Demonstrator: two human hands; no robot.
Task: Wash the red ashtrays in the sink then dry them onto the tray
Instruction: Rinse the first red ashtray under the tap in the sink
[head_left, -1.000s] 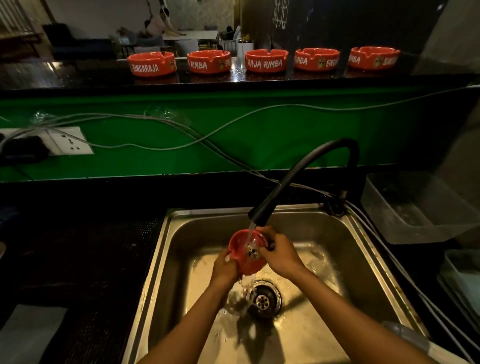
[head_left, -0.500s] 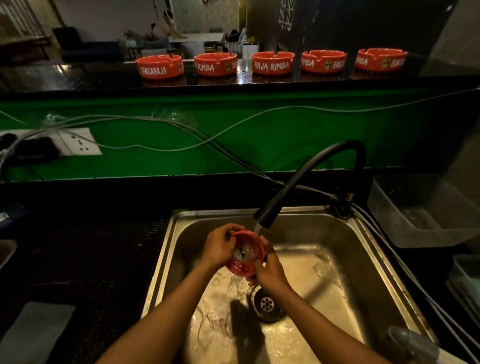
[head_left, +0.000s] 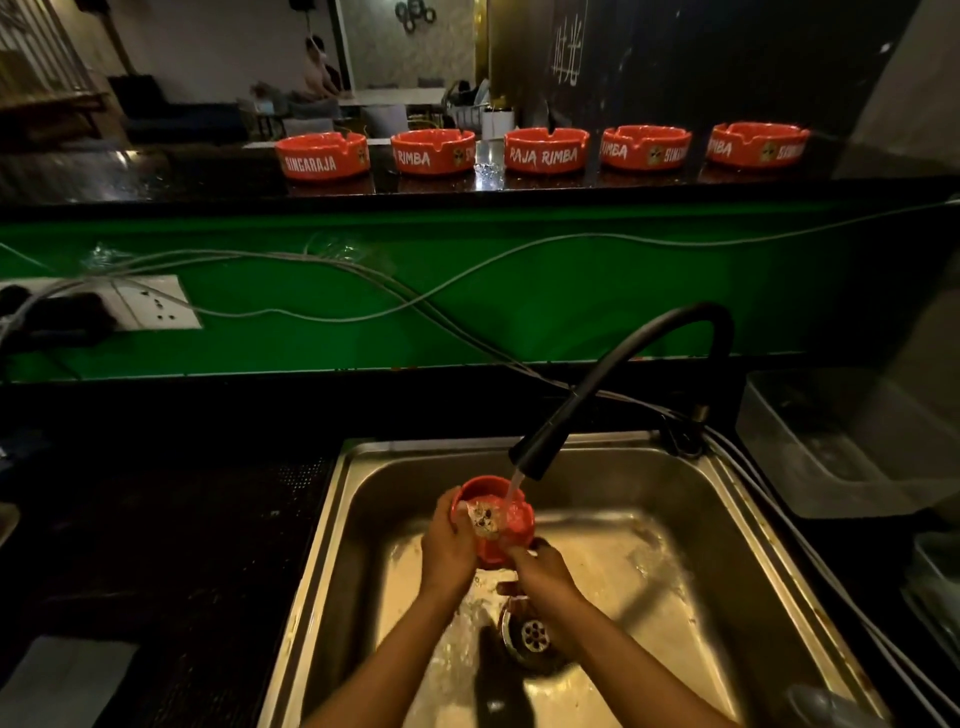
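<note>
Since half-second ago: ashtray (head_left: 493, 519) tipped more open-side-up under faucet (head_left: 535, 457) stream, above sink (head_left: 675, 545) drain.
Left hand (head_left: 448, 545) grips ashtray's left wall; right hand (head_left: 543, 571) grips its near lower edge.
Likely rigid, heavy for size, slippery wet, chippable: hold by rim, both hands.

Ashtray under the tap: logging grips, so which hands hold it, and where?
Both: left hand on the red ashtray left rim, right hand under its near side.
</note>
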